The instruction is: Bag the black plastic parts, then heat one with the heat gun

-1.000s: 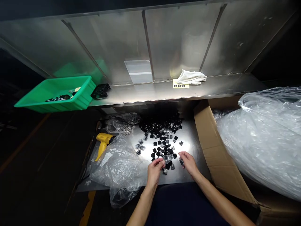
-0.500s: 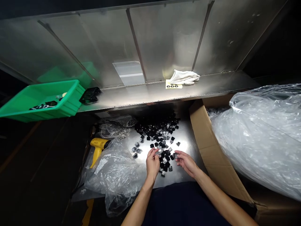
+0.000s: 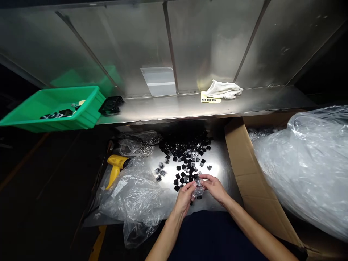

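My left hand (image 3: 185, 197) pinches a small clear plastic bag (image 3: 198, 192) in front of my body. My right hand (image 3: 214, 186) meets it from the other side, fingers closed on a small black part (image 3: 198, 182) at the bag; how far in it sits I cannot make out. Beyond and beneath both hands spreads a loose pile of small black parts (image 3: 187, 150) with metal bits on the steel worktop (image 3: 223, 177). Several parts wrapped in clear plastic (image 3: 161, 172) lie apart, left of the pile.
A large clear bag (image 3: 133, 192) and a yellow heat gun (image 3: 116, 166) lie at left, with a bag of small metal pieces (image 3: 140, 146) behind. At right stands a cardboard box (image 3: 244, 163) with a bulging plastic bag (image 3: 304, 159). The shelf carries a green bin (image 3: 89, 112) and white gloves (image 3: 224, 89).
My hands have come together: the left moved right with the clear bag, and the right brought the small black part to it. The view has shifted slightly.
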Available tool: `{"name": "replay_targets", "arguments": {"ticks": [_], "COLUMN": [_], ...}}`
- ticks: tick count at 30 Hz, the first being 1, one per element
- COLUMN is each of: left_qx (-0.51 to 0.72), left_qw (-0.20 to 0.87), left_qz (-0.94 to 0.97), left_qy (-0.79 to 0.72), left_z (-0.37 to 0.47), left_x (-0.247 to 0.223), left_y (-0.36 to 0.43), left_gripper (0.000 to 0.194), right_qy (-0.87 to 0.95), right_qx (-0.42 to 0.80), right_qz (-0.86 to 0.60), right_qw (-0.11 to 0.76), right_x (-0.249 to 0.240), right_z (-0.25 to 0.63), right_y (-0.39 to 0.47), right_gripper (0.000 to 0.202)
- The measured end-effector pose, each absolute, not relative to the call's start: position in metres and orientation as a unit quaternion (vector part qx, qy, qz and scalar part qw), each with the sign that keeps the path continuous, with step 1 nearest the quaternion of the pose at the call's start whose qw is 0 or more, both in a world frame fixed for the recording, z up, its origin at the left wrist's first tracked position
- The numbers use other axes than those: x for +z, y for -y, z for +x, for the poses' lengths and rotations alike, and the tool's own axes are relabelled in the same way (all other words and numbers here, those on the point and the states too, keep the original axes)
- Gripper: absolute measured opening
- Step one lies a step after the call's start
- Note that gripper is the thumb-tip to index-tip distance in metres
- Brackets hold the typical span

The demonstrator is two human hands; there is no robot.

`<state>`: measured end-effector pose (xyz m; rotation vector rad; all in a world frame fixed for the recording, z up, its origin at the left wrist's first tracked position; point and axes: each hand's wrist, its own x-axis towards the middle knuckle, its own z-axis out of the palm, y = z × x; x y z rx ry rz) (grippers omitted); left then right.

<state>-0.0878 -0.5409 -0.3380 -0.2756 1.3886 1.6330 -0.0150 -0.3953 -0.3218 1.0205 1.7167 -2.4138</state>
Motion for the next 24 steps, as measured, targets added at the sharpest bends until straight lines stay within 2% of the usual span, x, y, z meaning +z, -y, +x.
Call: {"name": "replay_targets", "arguments": {"ticks": [7, 17, 24], "left_qx": [0.682, 0.689, 0.718], "left_qw": [0.457, 0.417, 0.416], "left_qz": [-0.137, -0.131, -0.207], "left_qy": [-0.554, -0.578, -0.519], "left_z": [-0.090, -0.089, -0.088], "left_x": [-0.341, -0.348, -0.357], "left_y": [0.546, 0.551, 0.551], "left_gripper": [0.053, 0.045, 0.042], "right_qy": [-0.586, -0.588, -0.557], "right_qx": [-0.750, -0.741, -0.754], "right_qz": [0.307, 0.325, 0.343], "right_qw": [0.011, 0.009, -0.050], "right_x": [-0.330, -0.335, -0.331], "right_z": [-0.014, -0.013, -0.015], "right_y": [0.396, 0.394, 0.392], "right_gripper": [0.032, 0.025, 0.025]}}
